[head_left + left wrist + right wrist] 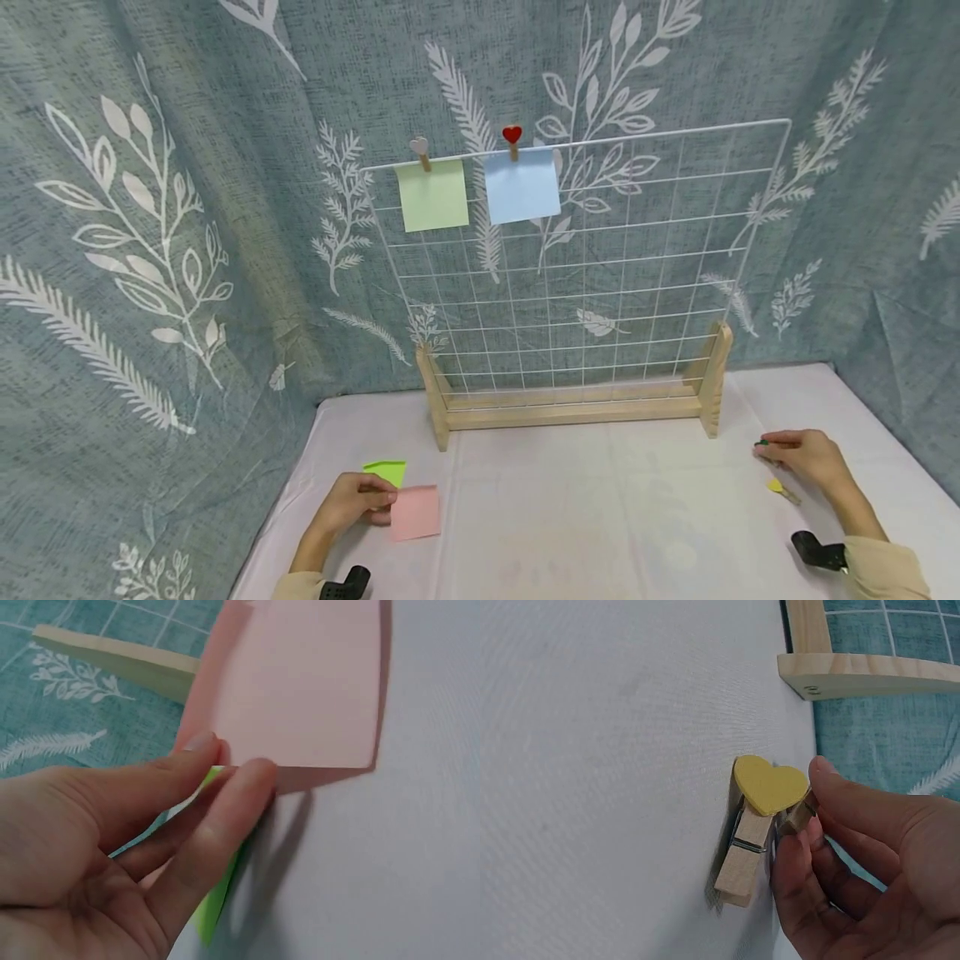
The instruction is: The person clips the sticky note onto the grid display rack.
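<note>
Pink note and bright green note: matt smooth paper. Yellow-heart clothespin: bare wood, metal spring, heart painted-looking, low sheen. Held clothespin: wood too. Grid: white-coated wire. Stand: smooth pale wood, grain showing. Tablecloth: white fabric, finely textured. Curtain: matt printed cloth.

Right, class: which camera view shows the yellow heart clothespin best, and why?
The right wrist view: the yellow heart clothespin appears large there, with even its metal spring visible. The head view shows it small, near the right hand, spring too tiny to make out; the left wrist view doesn't show it.
</note>
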Motion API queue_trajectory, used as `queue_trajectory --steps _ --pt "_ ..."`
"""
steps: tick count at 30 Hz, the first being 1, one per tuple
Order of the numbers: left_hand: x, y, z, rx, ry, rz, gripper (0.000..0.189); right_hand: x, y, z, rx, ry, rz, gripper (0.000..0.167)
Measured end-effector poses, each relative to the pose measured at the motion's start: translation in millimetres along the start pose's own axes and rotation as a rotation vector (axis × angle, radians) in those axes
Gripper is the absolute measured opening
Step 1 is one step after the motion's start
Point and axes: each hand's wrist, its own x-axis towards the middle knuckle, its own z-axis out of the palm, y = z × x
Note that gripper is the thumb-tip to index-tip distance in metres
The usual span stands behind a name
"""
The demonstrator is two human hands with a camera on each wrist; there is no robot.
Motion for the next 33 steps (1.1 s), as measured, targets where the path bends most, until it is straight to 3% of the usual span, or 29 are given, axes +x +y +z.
queue_trajectory --steps 7,13,20,26,33 --pt "3.5 4.1 1.3 -0.137 0.009 -0.018 0.023 -0.2 1.0 -5.2 0.06 -0.011 0.019 0.055" --pt "7.4 9.4 7.2 -0.229 0.006 -0.014 0.026 -1.4 -0.3 -7.1 0.062 0.008 -0.026 0.051" --pt "14.3 16.3 21.1 -0.259 0.008 -0.002 0.027 -3.7 -5.9 -2.8 0.063 0.055 -0.12 0.044" --pt "19.3 18.5 32.9 -0.262 0.037 -0.003 0.027 -1.5 -16.8 1.5 0.119 0.03 -0.143 0.044" --pt "23.4 23.2 43.6 -0.271 0.079 -0.011 0.028 0.7 -29.5 4.0 0.107 0.007 -0.141 0.045"
